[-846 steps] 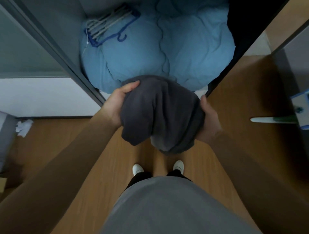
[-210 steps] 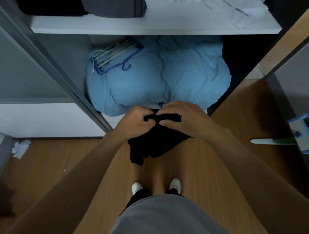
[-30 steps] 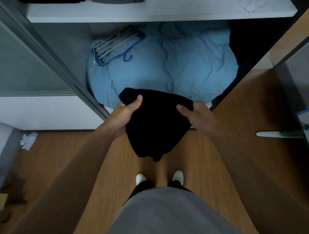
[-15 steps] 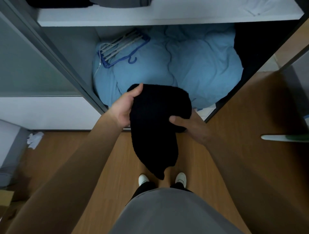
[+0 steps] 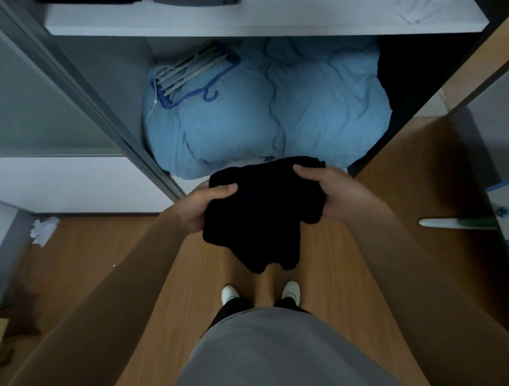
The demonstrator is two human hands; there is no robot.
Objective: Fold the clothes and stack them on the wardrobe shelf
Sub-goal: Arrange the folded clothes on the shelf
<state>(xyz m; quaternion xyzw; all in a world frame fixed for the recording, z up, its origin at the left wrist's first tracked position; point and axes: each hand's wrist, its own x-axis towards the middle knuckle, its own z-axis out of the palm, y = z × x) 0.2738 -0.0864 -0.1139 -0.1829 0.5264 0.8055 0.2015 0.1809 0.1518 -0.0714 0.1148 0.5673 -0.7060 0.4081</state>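
Observation:
A black garment [image 5: 261, 215] hangs folded between both hands over the wooden floor, in front of the open wardrobe. My left hand [image 5: 201, 205] grips its left edge, thumb on top. My right hand [image 5: 333, 193] grips its upper right edge, thumb over the cloth. The garment's lower part droops toward my feet. The white wardrobe shelf [image 5: 248, 23] runs along the top of the view. Folded dark clothes [image 5: 192, 2] lie at its far edge, mostly cut off by the frame.
Under the shelf a light blue duvet [image 5: 275, 115] fills the wardrobe, with blue hangers [image 5: 192, 75] lying on it. A grey sliding door [image 5: 55, 91] stands at left. Crumpled white paper [image 5: 44, 230] lies on the floor at left. A white handle [image 5: 451, 223] juts in at right.
The garment hung long from my left hand half a second ago; now it is gathered shorter and both hands hold it level, the right hand moved up to the top right edge.

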